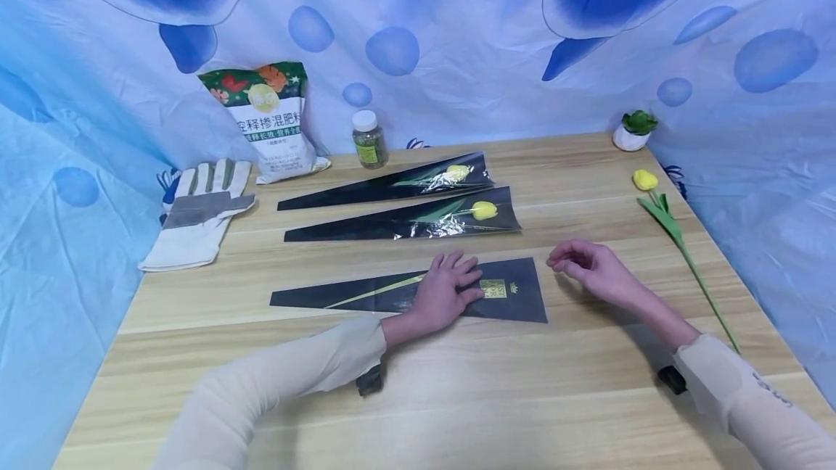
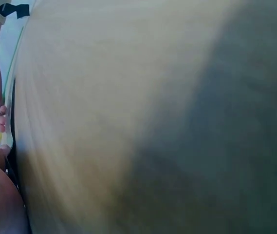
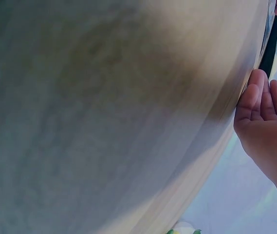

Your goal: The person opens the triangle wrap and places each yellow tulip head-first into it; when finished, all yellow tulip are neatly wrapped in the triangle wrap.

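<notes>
Lying under the spread left hand [image 1: 445, 290], the black wrapper [image 1: 387, 299] runs lengthwise toward the nearby right hand [image 1: 599, 271] (loosely curled, empty).

Our left arm [image 1: 300, 365] and right arm [image 1: 718, 376] reach forward. Our left hand [image 1: 444, 294] lies palm down, fingers spread; our right hand [image 1: 597, 270], apart from it, has its fingers loosely curved.

The wraps [image 1: 379, 303] are black, one with gold print [image 1: 493, 289]; tulips [image 1: 645, 180] are yellow; the blue cloth [image 1: 457, 107] has darker spots [image 1: 392, 51].
</notes>
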Demonstrator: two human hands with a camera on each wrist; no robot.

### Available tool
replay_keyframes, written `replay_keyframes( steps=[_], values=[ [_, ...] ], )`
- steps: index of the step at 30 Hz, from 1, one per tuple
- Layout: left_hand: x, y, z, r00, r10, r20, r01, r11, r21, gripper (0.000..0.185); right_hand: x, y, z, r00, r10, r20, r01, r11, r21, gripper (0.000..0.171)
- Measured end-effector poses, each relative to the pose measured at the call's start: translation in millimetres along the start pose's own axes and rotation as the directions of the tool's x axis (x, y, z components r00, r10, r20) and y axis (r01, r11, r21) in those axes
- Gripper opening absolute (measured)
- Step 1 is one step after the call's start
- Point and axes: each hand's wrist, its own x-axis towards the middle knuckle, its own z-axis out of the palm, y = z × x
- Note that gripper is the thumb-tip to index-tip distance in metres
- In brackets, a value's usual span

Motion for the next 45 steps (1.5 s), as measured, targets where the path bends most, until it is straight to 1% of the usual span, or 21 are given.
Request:
replay_keyframes(
  steps=[4, 7, 10, 12, 15, 19, 21, 23, 25, 27, 30, 33, 35, 37, 40, 43, 45],
  values=[
    [0.1, -0.5, 3.1, 1.000, -0.009, -0.026, 0.009, 1.000, -0.001, 0.038, -1.9, -0.1, 1.8, 1.000, -0.006, 0.004, 0.006, 1.000, 0.015, 0.018],
    [0.0, -0.3, 4.9, 0.998, -0.006, -0.063, 0.005, 1.000, -0.012, 0.032, -3.8, -1.7, 3.0, 1.000, -0.007, 0.009, 0.007, 0.999, 0.032, 0.019],
    [-0.5, -0.2, 5.5, 0.993, -0.001, -0.114, -0.005, 0.999, -0.052, 0.028, -5.4, -3.6, 4.4, 1.000, -0.004, 0.011, 0.003, 0.999, 0.035, 0.020],
    [-1.1, -1.1, 6.2, 0.989, 0.003, -0.148, -0.018, 0.995, -0.097, 0.025, -6.1, -4.6, 5.6, 1.000, -0.003, 0.012, 0.003, 0.999, 0.039, 0.020],
    [-2.8, -3.5, 7.7, 0.978, 0.017, -0.209, -0.057, 0.981, -0.187, 0.023, -7.0, -5.7, 7.2, 1.000, -0.006, 0.013, 0.006, 0.999, 0.046, 0.021],
    [-3.9, -6.2, 10.3, 0.953, 0.039, -0.301, -0.132, 0.946, -0.295, 0.022, -8.2, -6.3, 8.1, 1.000, -0.004, 0.003, 0.004, 0.999, 0.051, 0.020],
    [-3.6, -6.4, 10.9, 0.940, 0.045, -0.339, -0.163, 0.930, -0.328, 0.021, -8.9, -5.8, 7.7, 1.000, -0.005, -0.005, 0.005, 0.999, 0.037, 0.019],
    [-3.6, -5.4, 10.1, 0.934, 0.042, -0.356, -0.172, 0.924, -0.341, 0.020, -10.2, -5.2, 5.6, 1.000, 0.003, -0.018, -0.003, 1.000, 0.014, 0.019],
    [-3.4, -4.9, 9.7, 0.931, 0.039, -0.362, -0.174, 0.921, -0.349, 0.019, -12.5, -4.1, 0.7, 0.999, 0.018, -0.031, -0.018, 1.000, -0.007, 0.021],
    [-2.8, -5.0, 9.7, 0.931, 0.036, -0.364, -0.171, 0.924, -0.343, 0.019, -15.7, -2.9, -7.7, 0.998, 0.040, -0.053, -0.041, 0.999, -0.021, 0.023],
    [-1.4, -5.0, 9.2, 0.924, 0.042, -0.380, -0.171, 0.934, -0.313, 0.017, -21.0, 1.8, -26.5, 0.991, 0.042, -0.126, -0.047, 0.998, -0.044, 0.025],
    [0.2, -4.6, 7.7, 0.916, 0.049, -0.399, -0.176, 0.942, -0.287, 0.017, -28.3, 10.0, -52.0, 0.970, 0.017, -0.241, -0.044, 0.993, -0.107, 0.023],
    [0.8, -4.3, 6.5, 0.914, 0.051, -0.403, -0.177, 0.943, -0.283, 0.018, -34.7, 17.9, -71.2, 0.950, 0.011, -0.312, -0.070, 0.981, -0.178, 0.022],
    [1.4, -4.3, 5.5, 0.913, 0.051, -0.404, -0.179, 0.941, -0.285, 0.018, -42.2, 25.7, -89.8, 0.933, 0.025, -0.360, -0.121, 0.961, -0.247, 0.020],
    [2.3, -5.0, 4.5, 0.913, 0.047, -0.404, -0.177, 0.941, -0.288, 0.019, -53.0, 37.2, -112.5, 0.921, 0.071, -0.383, -0.206, 0.922, -0.326, 0.022],
    [3.0, -6.1, 4.1, 0.914, 0.040, -0.405, -0.174, 0.938, -0.299, 0.019, -60.7, 46.1, -126.2, 0.920, 0.125, -0.371, -0.275, 0.882, -0.384, 0.025],
    [3.6, -6.8, 4.3, 0.912, 0.039, -0.408, -0.173, 0.938, -0.299, 0.018, -63.3, 50.4, -131.0, 0.919, 0.160, -0.359, -0.311, 0.856, -0.414, 0.028]
  ],
)
